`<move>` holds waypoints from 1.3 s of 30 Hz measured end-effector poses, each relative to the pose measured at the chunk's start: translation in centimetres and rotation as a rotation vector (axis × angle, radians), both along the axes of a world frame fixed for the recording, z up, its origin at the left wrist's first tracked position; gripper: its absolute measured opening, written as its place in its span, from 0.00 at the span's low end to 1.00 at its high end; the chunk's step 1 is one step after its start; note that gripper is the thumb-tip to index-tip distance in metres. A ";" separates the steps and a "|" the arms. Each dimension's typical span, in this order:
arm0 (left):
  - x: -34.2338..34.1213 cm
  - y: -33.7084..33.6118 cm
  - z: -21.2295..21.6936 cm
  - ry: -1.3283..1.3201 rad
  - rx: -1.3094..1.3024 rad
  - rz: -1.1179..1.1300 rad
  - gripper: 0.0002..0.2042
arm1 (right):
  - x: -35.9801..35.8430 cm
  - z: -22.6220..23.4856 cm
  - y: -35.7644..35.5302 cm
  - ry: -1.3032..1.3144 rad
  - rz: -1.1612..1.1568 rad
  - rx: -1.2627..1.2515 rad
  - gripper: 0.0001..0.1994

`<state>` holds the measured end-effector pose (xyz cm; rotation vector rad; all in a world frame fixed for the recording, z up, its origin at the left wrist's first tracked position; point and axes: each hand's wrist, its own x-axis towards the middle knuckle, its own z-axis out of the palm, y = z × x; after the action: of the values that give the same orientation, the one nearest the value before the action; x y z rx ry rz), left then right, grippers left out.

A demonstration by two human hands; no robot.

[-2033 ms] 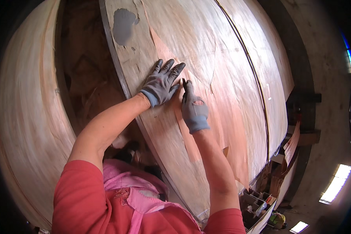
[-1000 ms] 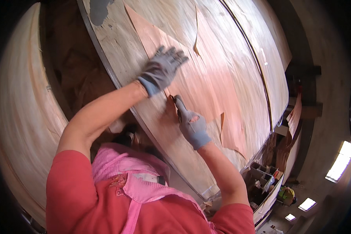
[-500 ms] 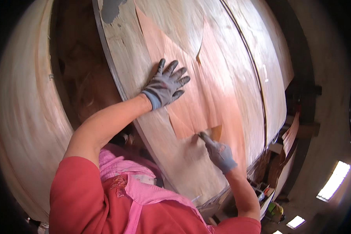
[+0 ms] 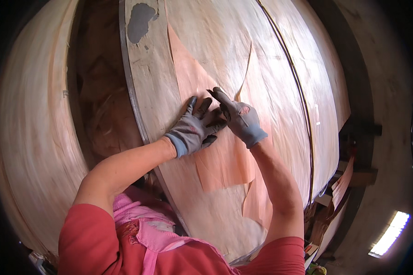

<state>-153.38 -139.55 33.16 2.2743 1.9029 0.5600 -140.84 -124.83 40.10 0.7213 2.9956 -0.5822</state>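
Note:
My left hand (image 4: 195, 127), in a grey glove with dark fingertips and a blue cuff, lies with fingers spread on a thin pinkish wood veneer piece (image 4: 222, 167). Close beside its fingertips is my right hand (image 4: 241, 115), gloved alike, with a worn hole on its back. Its fingers are curled together near the veneer's upper edge. A small dark tip shows at them; whether it is a tool or the glove's fingertip is unclear. Below the wrist a second pinkish strip (image 4: 257, 206) lies with ragged edges. Both rest on a broad pale veneer sheet (image 4: 206, 220).
A grey bare patch (image 4: 141, 22) marks the sheet's upper left. A long dark seam (image 4: 303, 94) runs down the right side. Left of the sheet's edge is a dark gap (image 4: 101, 91), then another pale stack (image 4: 32, 114). Veneer scraps (image 4: 342, 181) hang at the right.
My right hand has moved up from the veneer's lower edge to beside my left hand. My left hand appears slightly lower. The pinkish veneer's lower part now shows a separate strip at its right.

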 end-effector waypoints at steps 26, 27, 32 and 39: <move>0.1 -0.2 0.2 -0.002 -0.012 0.017 0.24 | 7.7 0.5 -2.7 -0.340 -0.086 0.239 0.30; 0.2 -0.1 -0.1 0.012 -0.006 0.016 0.24 | 7.5 0.9 -2.8 -0.406 -0.093 0.268 0.30; 0.0 -0.1 1.1 0.049 -0.049 -0.001 0.30 | 6.8 1.3 -3.9 -0.506 -0.181 0.256 0.31; 0.0 -0.4 1.2 0.070 -0.032 -0.025 0.31 | 10.1 4.1 -9.4 0.265 -0.665 -0.043 0.28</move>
<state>-153.35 -139.94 34.35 2.3234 1.8977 0.4485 -130.70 -134.18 44.15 1.7844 2.8995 -0.7994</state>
